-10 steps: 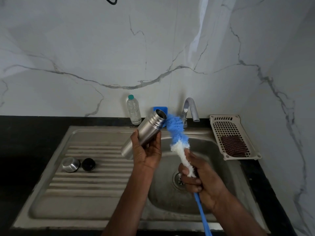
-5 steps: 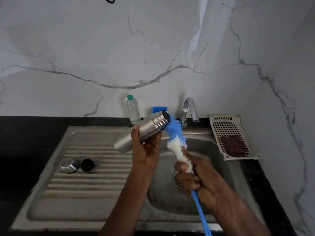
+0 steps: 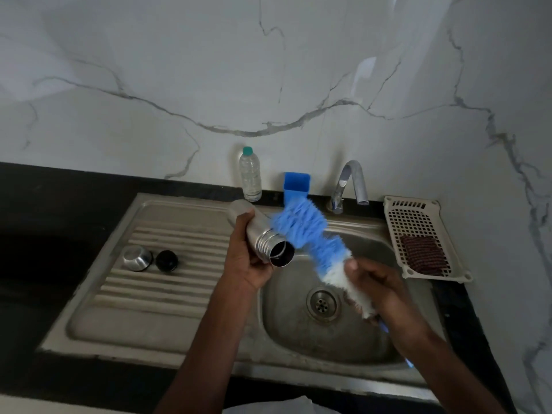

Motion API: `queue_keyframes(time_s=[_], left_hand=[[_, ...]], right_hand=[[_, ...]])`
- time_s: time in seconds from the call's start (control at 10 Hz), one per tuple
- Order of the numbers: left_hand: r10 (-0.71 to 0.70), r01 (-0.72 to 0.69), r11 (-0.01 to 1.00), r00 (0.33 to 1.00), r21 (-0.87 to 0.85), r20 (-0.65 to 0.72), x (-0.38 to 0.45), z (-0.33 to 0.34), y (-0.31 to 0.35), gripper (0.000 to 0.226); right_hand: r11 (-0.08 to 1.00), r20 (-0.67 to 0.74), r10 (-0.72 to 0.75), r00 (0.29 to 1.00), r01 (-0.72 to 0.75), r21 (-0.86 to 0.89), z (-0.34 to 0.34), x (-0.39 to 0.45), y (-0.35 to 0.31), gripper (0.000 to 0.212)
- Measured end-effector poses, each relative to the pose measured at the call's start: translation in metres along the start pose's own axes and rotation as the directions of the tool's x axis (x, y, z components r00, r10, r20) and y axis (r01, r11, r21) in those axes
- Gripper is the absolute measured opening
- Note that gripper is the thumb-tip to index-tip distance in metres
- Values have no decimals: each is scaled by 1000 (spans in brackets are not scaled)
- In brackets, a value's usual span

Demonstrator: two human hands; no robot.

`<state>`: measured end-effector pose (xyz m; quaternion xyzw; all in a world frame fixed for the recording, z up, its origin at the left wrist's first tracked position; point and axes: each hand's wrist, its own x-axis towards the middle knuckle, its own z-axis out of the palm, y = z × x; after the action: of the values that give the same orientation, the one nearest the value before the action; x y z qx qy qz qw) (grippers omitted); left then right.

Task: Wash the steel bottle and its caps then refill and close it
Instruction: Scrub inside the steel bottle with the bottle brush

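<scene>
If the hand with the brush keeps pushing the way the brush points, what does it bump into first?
Probably the blue holder at the wall behind the brush, which the right hand aims up and away; depth is unclear.

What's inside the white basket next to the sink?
In the white basket lies one dark reddish scrub pad, at the near end. The rest shows only the basket's holed bottom. Whatever is under the pad is covered.

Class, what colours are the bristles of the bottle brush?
Blue at the tip, white near the hand: bottle brush, head view.
</scene>
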<state>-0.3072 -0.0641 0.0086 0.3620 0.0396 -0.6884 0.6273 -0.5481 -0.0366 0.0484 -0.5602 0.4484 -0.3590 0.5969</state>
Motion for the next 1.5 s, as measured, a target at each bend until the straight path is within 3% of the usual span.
queue_keyframes(time_s=[0.1,0.2,0.3,0.4,0.5,0.6,0.7,0.8,0.9,1.0,1.2,1.4,1.5], left_hand=[[-36,37,999,999,-35,24,4,-10,4,86],[-67,66,997,998,30,18,-7,-3,7,81],[-80,79,996,996,41,25,-15,9,8,64],[-47,60,984,996,166,-78,-12,15,0,39],[-34,38,983,999,179,-22,-11,16,1,28],[-41,29,961,998,273,38,-21,18,10,27],[-40,43,960,999,276,-14,-20,19,10,32],[-14,25,981,998,195,-59,-21,8,-1,31],[-22,37,979,997,202,-74,-30,8,4,30],[-64,56,987,997,153,46,-43,7,13,33],[-5,4,1000,1000,13,24,-39,-4,17,43],[108,-108,994,993,-8,40,-41,-15,32,57],[80,-81,997,996,15,46,-46,-14,35,45]], right_hand=[[986,-83,-26,996,12,-168,-6,8,4,76],[856,-134,-165,977,75,-512,-13,26,11,88],[805,-150,-252,956,121,-581,-10,35,7,80],[697,-51,-427,903,293,-655,7,46,-9,54],[585,16,-502,865,354,-730,8,53,-11,60],[603,17,-542,840,403,-689,-18,55,-3,65],[614,5,-549,836,408,-676,-18,53,-1,61],[535,51,-577,815,425,-730,7,57,-5,59],[530,40,-598,801,433,-729,6,57,-2,60],[632,-44,-582,812,417,-653,3,43,9,62],[641,-67,-583,810,407,-651,47,45,15,59],[736,-158,-525,836,354,-577,40,36,27,64],[716,-106,-529,842,376,-589,58,43,20,62]])
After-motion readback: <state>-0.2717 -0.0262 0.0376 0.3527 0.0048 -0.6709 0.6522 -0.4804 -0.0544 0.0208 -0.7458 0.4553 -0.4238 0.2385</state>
